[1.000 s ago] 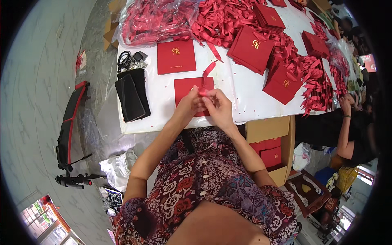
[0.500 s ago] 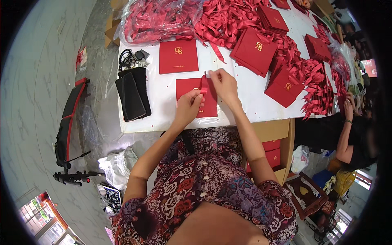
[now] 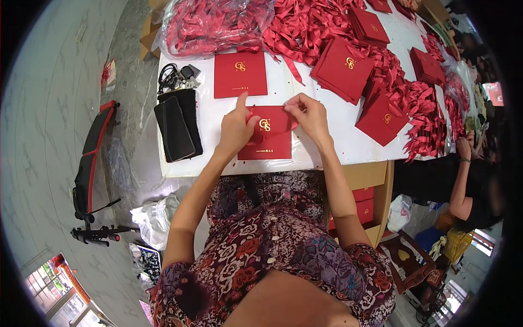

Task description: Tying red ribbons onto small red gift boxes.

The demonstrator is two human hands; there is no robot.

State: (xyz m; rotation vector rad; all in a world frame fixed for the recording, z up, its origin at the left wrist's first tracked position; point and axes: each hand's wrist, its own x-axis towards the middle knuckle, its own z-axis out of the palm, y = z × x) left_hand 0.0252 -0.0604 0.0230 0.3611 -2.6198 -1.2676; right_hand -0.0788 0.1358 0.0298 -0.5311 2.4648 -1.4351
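A flat red paper bag or folder [image 3: 275, 148] with a gold emblem lies before me near the table's front edge. My left hand [image 3: 235, 131] is over its left side, index finger stretched upward and the other fingers curled. A red ribbon [image 3: 295, 125] seems to run across the red piece between my hands, though it blends with the red beneath. At the upper right corner my right hand [image 3: 310, 117] pinches the ribbon with thumb and forefinger. A matching red piece [image 3: 239, 82] lies flat just beyond.
Red ribbons [image 3: 305, 32] are heaped at the back, beside a clear plastic bag [image 3: 218, 27] of more ribbons. Stacked red pieces [image 3: 340, 71] lie to the right. A black phone or case [image 3: 174, 131] and cables [image 3: 173, 79] are at left. Another person's arm [image 3: 463, 174] shows far right.
My hands have drawn apart, left hand leftward and up, right hand slightly right and down. The ribbon that stood upright between them now seems stretched across the red piece.
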